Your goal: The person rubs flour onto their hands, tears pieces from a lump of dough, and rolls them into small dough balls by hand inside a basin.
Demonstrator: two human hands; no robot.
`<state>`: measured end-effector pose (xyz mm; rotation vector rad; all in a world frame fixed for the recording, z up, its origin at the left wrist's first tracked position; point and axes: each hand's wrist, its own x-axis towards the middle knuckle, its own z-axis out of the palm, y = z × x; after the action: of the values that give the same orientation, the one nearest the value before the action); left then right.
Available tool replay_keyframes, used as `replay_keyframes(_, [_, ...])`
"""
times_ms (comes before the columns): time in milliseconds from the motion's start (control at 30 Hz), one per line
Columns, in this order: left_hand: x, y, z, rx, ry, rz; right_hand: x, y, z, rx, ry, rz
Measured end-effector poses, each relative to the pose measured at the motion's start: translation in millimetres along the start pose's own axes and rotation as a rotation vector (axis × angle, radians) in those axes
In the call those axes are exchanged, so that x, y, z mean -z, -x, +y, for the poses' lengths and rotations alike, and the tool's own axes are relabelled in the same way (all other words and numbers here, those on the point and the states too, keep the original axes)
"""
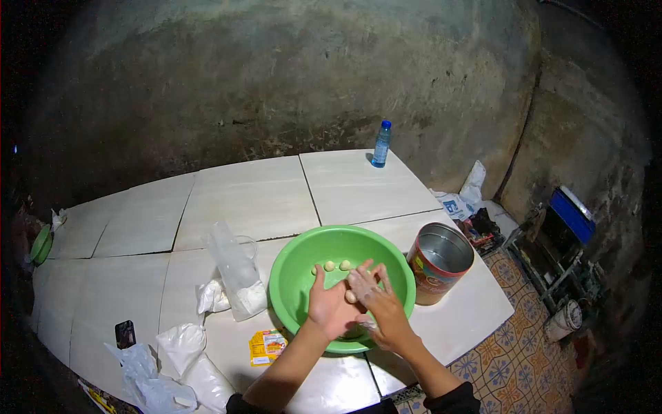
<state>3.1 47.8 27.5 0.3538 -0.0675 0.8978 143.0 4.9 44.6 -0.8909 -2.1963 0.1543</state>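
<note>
Inside the large green basin, a small pale dough ball sits between my hands. My left hand is palm up with its thumb stretched out, and the ball rests on it. Over the ball lies my right hand, its fingers spread and dusted with white powder. Several similar balls, such as this dough ball, lie on the far inner side of the basin. The fingertips of my left hand are partly hidden behind my right hand.
Right of the basin stands an open round tin. On the left are a clear plastic jug, white powder bags, a yellow packet, a phone and a plastic bag. A blue bottle stands near the back edge.
</note>
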Motion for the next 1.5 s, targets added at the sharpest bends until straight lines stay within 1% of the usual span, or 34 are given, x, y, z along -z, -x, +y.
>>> replay_keyframes(33, [-1,0,-4,0.039,-0.027,0.021,-2,-3,-3,-0.010,0.016,-0.014])
replay_keyframes(67, [5,-2,-11,0.040,0.009,0.026,-7,2,-5,-0.038,-0.053,-0.120])
replay_keyframes(100, [11,-3,-11,0.039,0.008,-0.007,-12,-2,-8,0.107,-0.005,-0.088])
replay_keyframes(167, [14,-2,-6,0.036,-0.034,0.023,-5,-5,-18,0.163,-0.142,-0.169])
replay_keyframes(200, [15,-2,-2,0.018,-0.021,0.023,-6,0,-14,0.164,-0.143,-0.167])
replay_keyframes(233, [15,-2,1,0.002,-0.010,0.024,-6,10,-4,0.119,-0.114,-0.159])
replay_keyframes(267, [9,0,3,0.001,0.079,0.029,-5,14,2,0.074,-0.085,-0.152])
replay_keyframes(300, [12,1,5,-0.010,0.058,0.017,-3,11,6,0.056,0.000,-0.125])
replay_keyframes(367, [10,-1,0,-0.034,0.020,0.017,-3,4,11,-0.050,-0.017,-0.037])
replay_keyframes(467, [-4,3,-7,0.077,-0.021,0.085,-5,-8,1,-0.029,0.035,-0.104])
replay_keyframes(500, [13,-4,-12,0.088,-0.016,0.023,-9,-10,-4,0.028,-0.026,-0.112])
replay_keyframes(567, [19,-3,-11,0.111,0.024,-0.023,-15,-8,-10,0.159,-0.133,-0.167])
replay_keyframes(600, [18,-2,-9,0.111,0.022,-0.022,-13,-3,-9,0.159,-0.134,-0.166])
replay_keyframes(667, [12,0,-1,0.001,0.002,-0.028,-5,8,-2,0.149,-0.213,-0.207])
replay_keyframes(700, [8,0,1,-0.004,0.060,-0.005,-4,7,1,0.150,-0.214,-0.206])
replay_keyframes(767, [-3,0,-4,0.022,-0.009,0.075,3,2,8,0.021,0.104,-0.118])
replay_keyframes(800, [3,-4,-8,0.023,-0.006,0.074,4,-1,1,-0.040,0.007,-0.123])
replay_keyframes(833, [8,-7,-12,0.076,0.005,0.034,1,-2,-2,-0.039,0.007,-0.126])
replay_keyframes(867, [12,-8,-14,0.126,0.015,-0.005,-4,-2,-4,0.013,-0.010,-0.153])
replay_keyframes(900, [17,-7,-14,0.122,0.015,-0.003,-6,-2,-5,0.066,-0.029,-0.179])
replay_keyframes(967, [19,-4,-14,0.056,0.047,0.016,-3,-1,-6,0.067,-0.070,-0.177])
replay_keyframes(1033, [-6,0,-9,0.051,-0.026,0.126,4,1,0,0.001,-0.093,-0.049])
replay_keyframes(1067, [-6,0,-8,0.050,-0.066,0.141,4,6,1,-0.090,-0.205,0.088])
replay_keyframes(1100, [-6,0,-8,0.047,-0.107,0.156,7,6,1,-0.091,-0.204,0.089])
replay_keyframes(1133, [4,-1,-8,0.049,-0.108,0.158,11,6,1,-0.134,-0.120,0.132])
replay_keyframes(1167, [22,-3,-8,0.080,0.079,-0.052,13,6,0,-0.176,-0.036,0.174])
replay_keyframes(1200, [20,-4,-8,0.110,0.265,-0.263,13,4,-2,-0.155,0.029,0.183])
replay_keyframes(1233, [16,-3,-8,0.110,0.264,-0.264,13,5,-1,-0.155,0.030,0.184])
replay_keyframes(1300, [-4,3,-8,0.060,-0.060,0.052,14,7,2,-0.116,-0.004,-0.003])
replay_keyframes(1367, [-7,3,-5,0.049,-0.061,0.064,15,6,-2,-0.121,-0.011,0.011])
replay_keyframes(1433, [-3,2,-2,0.033,-0.046,0.028,17,4,-6,-0.167,-0.149,-0.009])
replay_keyframes(1467, [-5,3,-1,0.034,-0.040,0.044,14,4,-5,-0.156,-0.161,0.059])
replay_keyframes(1500, [-4,2,-2,0.037,-0.039,0.044,13,5,-4,-0.158,-0.160,0.060])
